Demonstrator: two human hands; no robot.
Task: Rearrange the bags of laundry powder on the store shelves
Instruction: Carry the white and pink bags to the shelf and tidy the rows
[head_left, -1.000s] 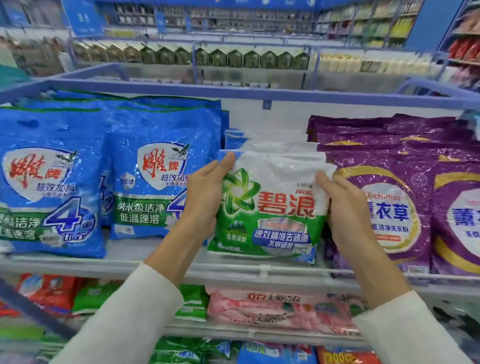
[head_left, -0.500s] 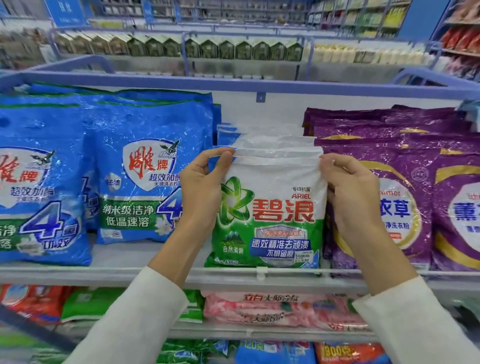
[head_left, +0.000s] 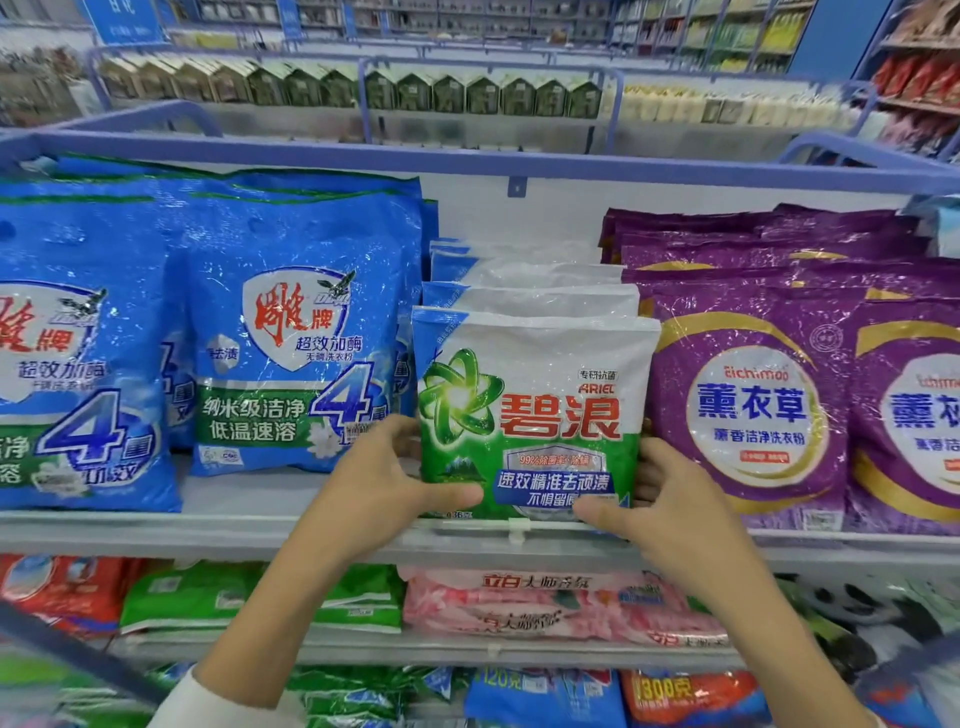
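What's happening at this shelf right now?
A person grips the front white-and-green bag by its lower corners, left hand on one side, right hand on the other. The bag stands upright at the front edge of the shelf, heading a row of matching bags, with blue bags to its left and purple bags to its right.

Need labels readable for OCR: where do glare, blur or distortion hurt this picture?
Head view: the white-and-green bag is sharp; glare speckles the blue bags; lower-shelf bags and the far aisle blur; bottom corners smear from the wide lens.
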